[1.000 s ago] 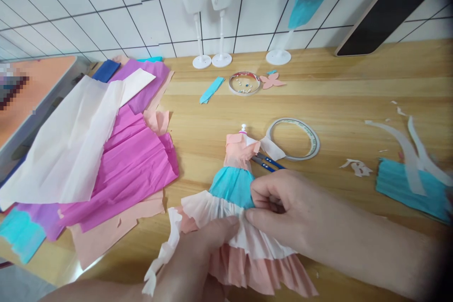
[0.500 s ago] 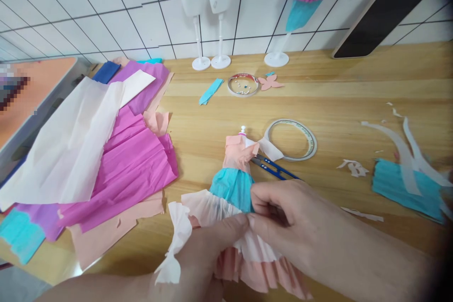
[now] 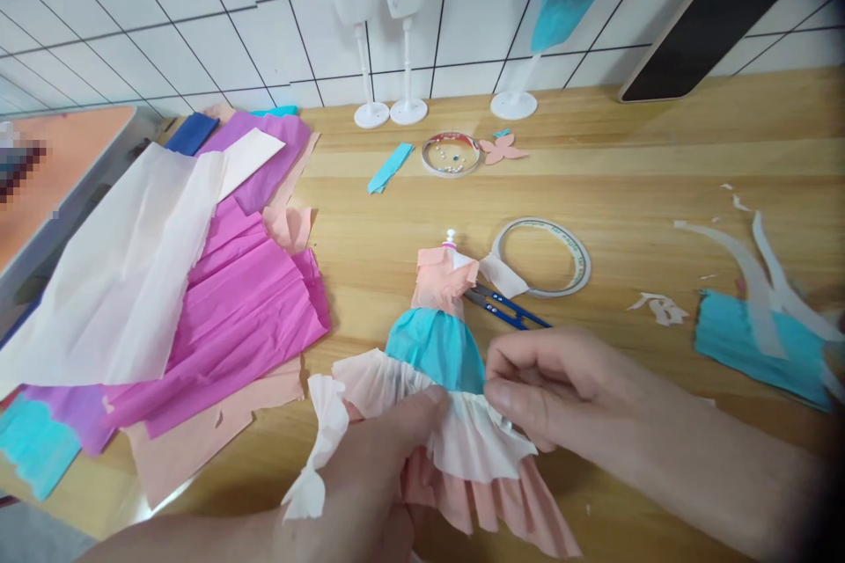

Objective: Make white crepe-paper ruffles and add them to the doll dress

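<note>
A small dress form wears a crepe-paper dress [image 3: 432,343] with a peach top, a blue band, a white ruffle [image 3: 481,435] and a peach hem. My left hand [image 3: 389,449] grips the skirt from the lower left, its thumb lying on the white ruffle. A strip of white crepe paper [image 3: 323,444] hangs over the back of that hand. At the right side of the skirt, my right hand [image 3: 554,391] pinches the edge where the blue band meets the ruffle. Blue thread snips [image 3: 508,308] lie beside the dress, partly behind my right hand.
A tape roll [image 3: 581,259] lies right of the dress. Farther back are a ring of beads [image 3: 452,155], a blue strip [image 3: 391,168] and a peach paper flower [image 3: 503,148]. Crepe sheets [image 3: 251,308] pile at left. Scraps lie over blue paper [image 3: 745,352] at right. Stands [image 3: 408,112] line the wall.
My right hand has shifted right along the ruffle's top edge, away from my left thumb. More of the blue band and white ruffle now shows between the hands.
</note>
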`<action>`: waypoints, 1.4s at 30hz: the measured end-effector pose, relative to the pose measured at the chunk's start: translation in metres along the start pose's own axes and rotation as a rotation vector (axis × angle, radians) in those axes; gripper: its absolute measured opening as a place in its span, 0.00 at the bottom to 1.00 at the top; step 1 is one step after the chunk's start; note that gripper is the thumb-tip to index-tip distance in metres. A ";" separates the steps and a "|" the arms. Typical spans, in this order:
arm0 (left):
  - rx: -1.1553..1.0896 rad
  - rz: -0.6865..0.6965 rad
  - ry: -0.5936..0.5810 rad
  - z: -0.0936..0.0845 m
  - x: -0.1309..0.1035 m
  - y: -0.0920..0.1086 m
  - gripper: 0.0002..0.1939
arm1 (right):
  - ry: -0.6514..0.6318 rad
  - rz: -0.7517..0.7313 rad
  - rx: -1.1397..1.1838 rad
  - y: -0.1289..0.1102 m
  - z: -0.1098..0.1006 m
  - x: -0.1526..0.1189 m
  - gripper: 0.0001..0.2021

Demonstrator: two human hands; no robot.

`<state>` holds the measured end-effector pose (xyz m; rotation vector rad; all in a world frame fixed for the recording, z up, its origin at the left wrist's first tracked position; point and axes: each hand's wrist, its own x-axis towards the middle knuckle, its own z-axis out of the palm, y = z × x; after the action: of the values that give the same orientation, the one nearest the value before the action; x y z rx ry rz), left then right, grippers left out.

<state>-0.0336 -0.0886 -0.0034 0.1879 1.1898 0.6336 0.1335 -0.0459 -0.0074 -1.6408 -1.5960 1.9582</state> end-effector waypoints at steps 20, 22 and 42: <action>0.086 -0.093 -0.041 0.007 -0.005 0.015 0.08 | -0.032 0.226 0.325 0.008 0.000 -0.005 0.09; 0.105 -0.108 -0.035 0.006 -0.008 0.018 0.06 | -0.021 0.206 0.274 0.009 0.001 -0.002 0.08; 0.116 -0.053 -0.022 0.009 -0.011 0.020 0.07 | -0.033 0.265 0.382 0.007 -0.008 -0.001 0.10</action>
<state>-0.0350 -0.0764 0.0177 0.2601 1.2071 0.5156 0.1435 -0.0448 -0.0114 -1.7301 -0.9654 2.2497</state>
